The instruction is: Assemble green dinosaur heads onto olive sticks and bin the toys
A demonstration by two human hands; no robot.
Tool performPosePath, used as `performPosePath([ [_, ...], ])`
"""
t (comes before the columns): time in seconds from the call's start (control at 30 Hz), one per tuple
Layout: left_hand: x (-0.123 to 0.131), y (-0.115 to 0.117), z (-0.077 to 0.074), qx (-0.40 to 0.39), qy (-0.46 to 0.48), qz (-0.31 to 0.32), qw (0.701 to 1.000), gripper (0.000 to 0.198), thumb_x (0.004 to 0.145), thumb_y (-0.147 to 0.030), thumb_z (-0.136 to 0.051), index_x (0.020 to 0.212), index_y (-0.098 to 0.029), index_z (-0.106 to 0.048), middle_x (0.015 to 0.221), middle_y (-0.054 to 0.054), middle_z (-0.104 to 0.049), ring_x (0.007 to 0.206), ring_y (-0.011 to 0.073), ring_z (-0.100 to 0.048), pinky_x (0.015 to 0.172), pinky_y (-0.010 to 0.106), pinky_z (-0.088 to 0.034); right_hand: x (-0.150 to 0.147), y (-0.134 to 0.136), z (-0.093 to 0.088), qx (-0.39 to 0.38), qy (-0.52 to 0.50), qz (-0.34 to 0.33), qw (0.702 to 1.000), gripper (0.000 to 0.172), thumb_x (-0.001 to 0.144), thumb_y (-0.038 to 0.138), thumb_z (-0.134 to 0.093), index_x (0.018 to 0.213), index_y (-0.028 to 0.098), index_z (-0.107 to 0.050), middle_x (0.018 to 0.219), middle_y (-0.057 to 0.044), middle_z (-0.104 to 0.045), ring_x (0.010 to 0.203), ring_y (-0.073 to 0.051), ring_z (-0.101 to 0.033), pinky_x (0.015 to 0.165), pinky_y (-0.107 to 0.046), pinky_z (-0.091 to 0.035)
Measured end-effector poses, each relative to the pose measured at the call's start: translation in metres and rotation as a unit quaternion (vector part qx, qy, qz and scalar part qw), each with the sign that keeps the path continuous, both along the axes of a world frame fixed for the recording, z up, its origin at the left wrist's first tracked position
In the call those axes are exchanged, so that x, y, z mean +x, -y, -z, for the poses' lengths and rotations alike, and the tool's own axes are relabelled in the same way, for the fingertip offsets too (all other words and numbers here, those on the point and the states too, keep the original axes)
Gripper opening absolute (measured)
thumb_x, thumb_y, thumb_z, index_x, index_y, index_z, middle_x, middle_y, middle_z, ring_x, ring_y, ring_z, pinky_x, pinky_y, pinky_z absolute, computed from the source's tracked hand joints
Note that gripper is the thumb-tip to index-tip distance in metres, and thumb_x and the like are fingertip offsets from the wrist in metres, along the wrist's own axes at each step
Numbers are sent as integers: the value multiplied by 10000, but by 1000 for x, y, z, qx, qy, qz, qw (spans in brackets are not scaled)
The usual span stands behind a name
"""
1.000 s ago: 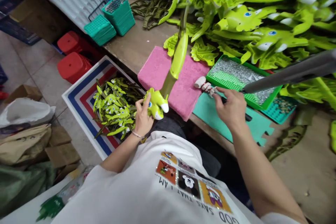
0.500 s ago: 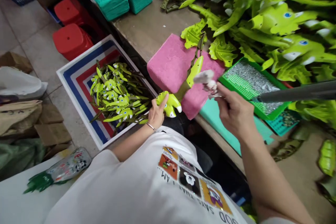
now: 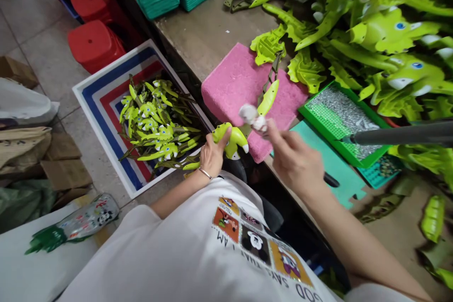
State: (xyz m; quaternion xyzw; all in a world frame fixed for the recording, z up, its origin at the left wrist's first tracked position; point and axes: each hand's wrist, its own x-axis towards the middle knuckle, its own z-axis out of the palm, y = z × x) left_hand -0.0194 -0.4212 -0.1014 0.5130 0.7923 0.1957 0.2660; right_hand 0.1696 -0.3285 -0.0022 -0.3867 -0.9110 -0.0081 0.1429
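Note:
My left hand is closed on a lime-green plastic dinosaur toy, its head with white-tipped horns near my lap. A dark olive and lime limb lies over the pink block and seems to belong to that toy; the join is partly hidden. My right hand grips a hammer whose head looks wrapped in white material. Its black handle end shows behind the hand. The hammer head is over the block, close to the limb; whether it touches is unclear.
Left of the block, a striped tray holds several similar toys. Lime-green parts pile up at the back right. A green basket of small metal pieces stands on the bench. Red stools are on the floor; a dark rod juts in from the right.
My right hand has moved left and slightly down with the hammer, bringing its head over the block beside the limb. My left hand keeps hold of the toy. The view has shifted a little.

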Motion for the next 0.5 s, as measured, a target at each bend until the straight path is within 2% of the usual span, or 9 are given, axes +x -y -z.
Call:
performPosePath([
  [0.07, 1, -1, 0, -17, -21, 8, 1000, 663, 944, -75, -320, 1496, -415, -458, 1081, 68, -435, 757, 157, -545, 812, 334, -477, 0, 1, 12, -51, 48, -6, 998, 535, 887, 139, -473, 1387, 290, -589, 821, -44, -673, 564, -129, -562, 425, -255, -292],
  [0.13, 2, -1, 1, -27, -40, 9, 999, 669, 950, -75, -328, 1512, -424, -428, 1087, 63, -435, 777, 155, -558, 827, 333, -477, -1, 0, 18, -81, 52, 3, 995, 512, 902, 169, -484, 1385, 305, -584, 845, -46, -677, 565, -140, -567, 427, -264, -297],
  [0.2, 1, 3, 5, -13, -53, 7, 998, 651, 959, -76, -336, 1507, -412, -444, 1123, 74, -451, 858, 177, -580, 872, 346, -472, -1, -3, 18, -54, -22, 38, 998, 454, 939, 215, -477, 1368, 312, -591, 899, -62, -685, 627, -158, -609, 473, -268, -368],
  [0.27, -4, 9, 12, 35, -61, -7, 998, 591, 974, -86, -344, 1448, -381, -539, 1183, 97, -478, 1012, 225, -584, 957, 380, -446, 3, -8, 16, 8, -153, 74, 985, 409, 959, 255, -479, 1350, 296, -589, 906, -74, -681, 664, -174, -626, 536, -289, -445],
  [0.3, -8, 13, 16, 69, -61, -14, 996, 533, 987, -110, -360, 1393, -357, -601, 1206, 108, -496, 1092, 249, -568, 1002, 399, -423, 9, -12, 17, 41, -232, 83, 968, 394, 961, 268, -490, 1344, 289, -579, 886, -70, -669, 650, -171, -620, 547, -299, -465],
  [0.37, -21, 21, 26, 148, -60, -30, 987, 363, 1012, -225, -442, 1254, -306, -700, 1191, 116, -545, 1176, 274, -540, 1058, 421, -388, 26, -26, 23, 114, -393, 72, 910, 356, 946, 302, -529, 1301, 305, -553, 835, -32, -621, 580, -141, -568, 504, -288, -450],
  [0.43, -37, 27, 37, 248, -80, -41, 965, 272, 984, -414, -557, 1136, -266, -728, 1086, 103, -595, 1118, 265, -568, 1041, 411, -406, 51, -44, 37, 169, -507, 66, 842, 328, 907, 407, -576, 1222, 342, -511, 828, 14, -548, 516, -99, -456, 443, -252, -369],
  [0.47, -44, 29, 42, 301, -104, -43, 947, 322, 951, -506, -596, 1105, -252, -721, 1029, 90, -609, 1063, 253, -588, 1011, 397, -428, 65, -53, 44, 178, -532, 80, 824, 384, 868, 517, -583, 1201, 359, -477, 866, 22, -512, 513, -90, -385, 430, -244, -332],
  [0.5, -51, 30, 46, 349, -137, -45, 926, 392, 920, -578, -613, 1094, -240, -706, 986, 78, -614, 1011, 241, -604, 976, 383, -449, 79, -61, 52, 118, -526, 137, 831, 475, 831, 614, -573, 1217, 370, -441, 909, 21, -490, 521, -87, -307, 442, -253, -317],
])
